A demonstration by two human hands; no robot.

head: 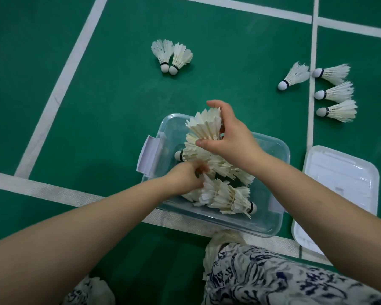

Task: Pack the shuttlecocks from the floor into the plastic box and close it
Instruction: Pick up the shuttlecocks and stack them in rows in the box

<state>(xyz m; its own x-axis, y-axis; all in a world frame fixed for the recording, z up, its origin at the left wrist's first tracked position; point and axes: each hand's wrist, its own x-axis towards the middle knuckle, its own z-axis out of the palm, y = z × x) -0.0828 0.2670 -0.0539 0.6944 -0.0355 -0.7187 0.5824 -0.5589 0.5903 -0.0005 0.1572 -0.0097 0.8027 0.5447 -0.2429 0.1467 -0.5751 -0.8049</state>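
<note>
1. Shuttlecocks (227, 192) lie piled in the clear box (271, 225) on the green floor (119, 102).
2. Right hand (231, 137) pinches a feathered shuttlecock (205, 125) over the box.
3. Left hand (185, 178) is curled among the feathers inside; its grip is hidden.
4. Six more lie on the floor: a pair (171, 56) and four (326, 89).
5. Lid (339, 194) rests right of the box.

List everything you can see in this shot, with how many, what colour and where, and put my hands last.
Loose shuttlecocks: six, white; a pair beyond the box, four to its far right.
Packed shuttlecocks: several, white, in the box; number unclear.
Plastic box: one, clear, floor centre.
Lid: one, white, right of the box.
Floor: green, white lines.
Patterned clothing: blue and white, bottom.
Left hand: in the box among feathers.
Right hand: gripping a shuttlecock over the box.
</note>
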